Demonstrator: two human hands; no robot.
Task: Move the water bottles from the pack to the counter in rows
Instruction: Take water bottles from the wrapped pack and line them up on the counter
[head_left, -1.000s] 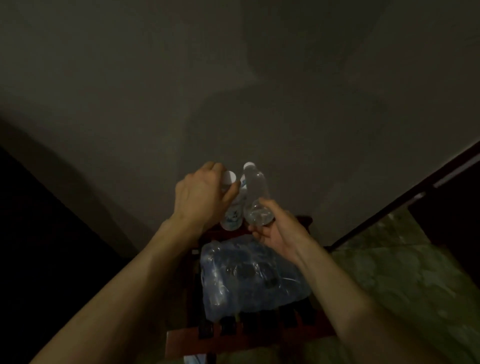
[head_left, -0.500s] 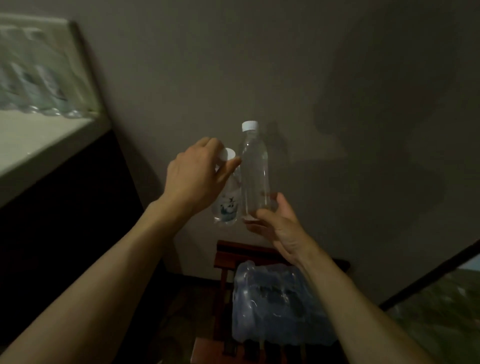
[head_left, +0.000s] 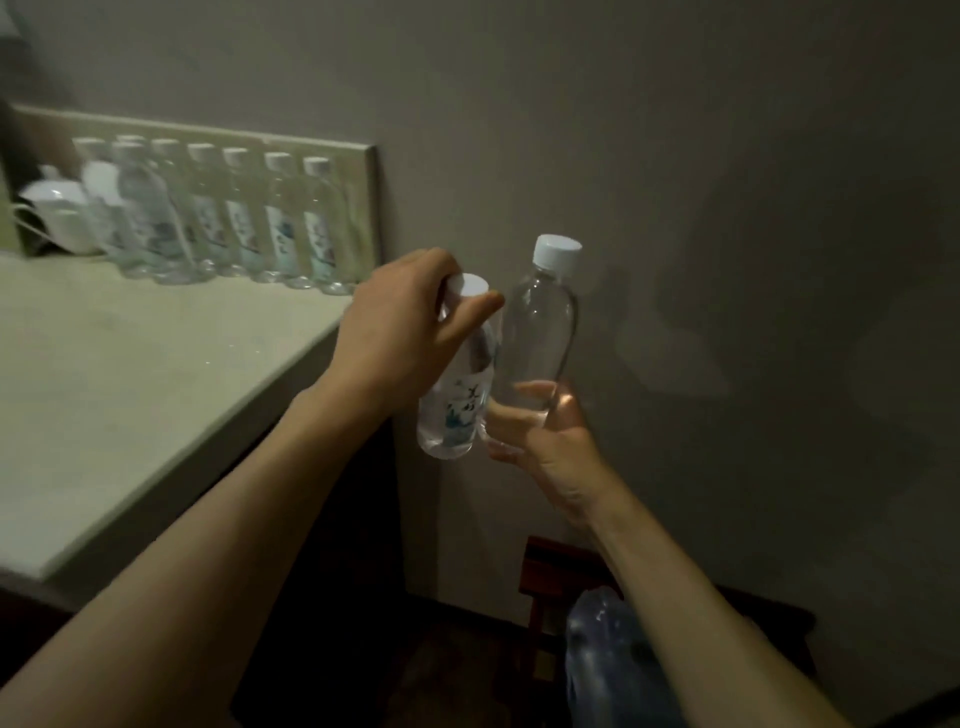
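My left hand (head_left: 402, 332) grips a clear labelled water bottle (head_left: 457, 405) by its neck, just under the white cap, so it hangs in the air. My right hand (head_left: 545, 441) holds a second clear water bottle (head_left: 540, 332) from below, upright, white cap on top. Both bottles touch side by side, just right of the pale counter (head_left: 130, 389). A row of several water bottles (head_left: 234, 218) stands along the counter's back edge. The plastic-wrapped pack (head_left: 608, 670) lies low at the bottom right, partly hidden by my right forearm.
A white cup (head_left: 57, 218) sits at the counter's far left beside the row. The pack rests on a dark red wooden stool (head_left: 545, 571). A grey wall rises behind both bottles. Below the counter the cabinet front is dark.
Both hands have lifted their bottles up and leftward, away from the pack. My view has swung left, so the counter and its row of bottles now fill the left side.
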